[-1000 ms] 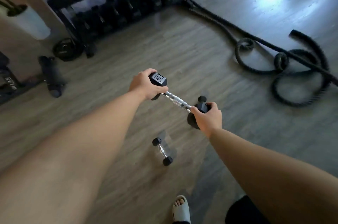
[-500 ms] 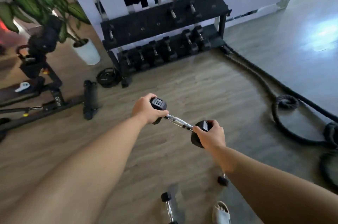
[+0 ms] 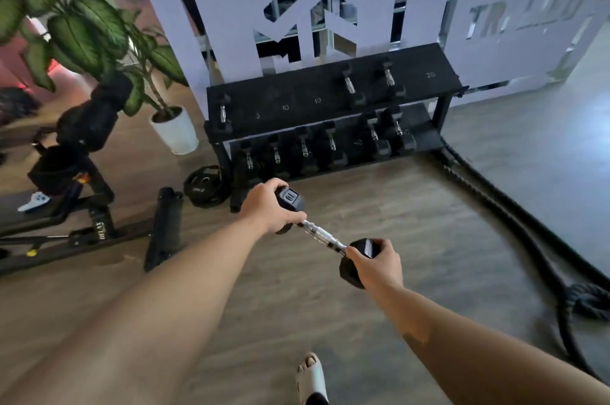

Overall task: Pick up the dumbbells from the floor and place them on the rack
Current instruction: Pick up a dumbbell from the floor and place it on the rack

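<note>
I hold a black hex dumbbell [image 3: 325, 237] with a chrome handle in the air above the wooden floor. My left hand [image 3: 267, 206] wraps its far head, marked 10. My right hand [image 3: 376, 264] grips its near head. The black two-shelf rack [image 3: 297, 107] stands ahead against the white wall panel. Its top shelf carries three dumbbells and white weight numbers. Its lower shelf is filled with several larger dumbbells [image 3: 330, 147].
A thick black battle rope [image 3: 515, 229] runs from the rack's right foot along the floor to coils at the right. A weight plate [image 3: 204, 186], a black bench frame [image 3: 99, 226] and a potted plant [image 3: 175, 130] stand at the left. My sandalled foot [image 3: 312, 378] is below.
The view has lifted from the floor to the rack, which is now closer and fully visible. The small dumbbells on the floor have left the view. Both hands keep their grip.
</note>
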A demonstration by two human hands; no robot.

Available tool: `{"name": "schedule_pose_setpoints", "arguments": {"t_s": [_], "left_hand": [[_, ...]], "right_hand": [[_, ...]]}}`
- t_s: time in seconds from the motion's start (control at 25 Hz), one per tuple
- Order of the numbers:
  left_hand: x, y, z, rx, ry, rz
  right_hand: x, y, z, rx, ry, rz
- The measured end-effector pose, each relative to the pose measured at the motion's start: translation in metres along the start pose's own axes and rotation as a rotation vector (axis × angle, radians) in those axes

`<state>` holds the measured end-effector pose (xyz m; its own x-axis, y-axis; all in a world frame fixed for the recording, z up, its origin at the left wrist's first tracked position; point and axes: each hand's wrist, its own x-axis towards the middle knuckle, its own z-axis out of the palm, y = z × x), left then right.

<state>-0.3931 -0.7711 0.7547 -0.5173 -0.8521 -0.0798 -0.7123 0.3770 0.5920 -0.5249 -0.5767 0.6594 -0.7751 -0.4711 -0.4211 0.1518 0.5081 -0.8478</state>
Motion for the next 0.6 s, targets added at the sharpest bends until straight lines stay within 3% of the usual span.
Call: {"name": "schedule_pose_setpoints", "arguments": {"t_s": [0.28,0.6], "left_hand": [[0.236,0.008,-0.049,0.046,-0.096,0.063],[0.472,0.03,-0.045,0.123,-0.106,0.047]], "right_hand": [[0.148,-0.129,0.09,0.08,0.067,0.062],[0.351,-0.235,0.151,0.115,0.045,0.109]]}}
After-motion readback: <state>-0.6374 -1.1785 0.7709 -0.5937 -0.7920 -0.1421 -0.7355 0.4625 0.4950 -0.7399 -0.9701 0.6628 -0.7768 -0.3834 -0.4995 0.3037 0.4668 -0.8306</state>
